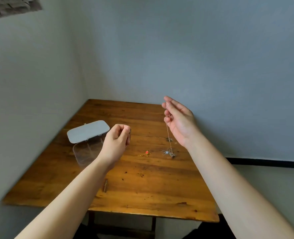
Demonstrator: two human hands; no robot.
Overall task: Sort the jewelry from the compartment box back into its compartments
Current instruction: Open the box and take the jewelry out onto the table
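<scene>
We see a wooden table, its top knotted and stained, pushed into the corner where a pale left wall meets a grey-blue back wall. We note a dark baseboard along the back wall and soft, even light throughout.

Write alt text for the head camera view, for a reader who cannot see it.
The right hand lifts a thin silver chain necklace whose pendant end still rests on the wooden table, while the left hand is closed in a loose fist. An open clear compartment box sits to the left, and a small gold and red piece lies between them.
</scene>
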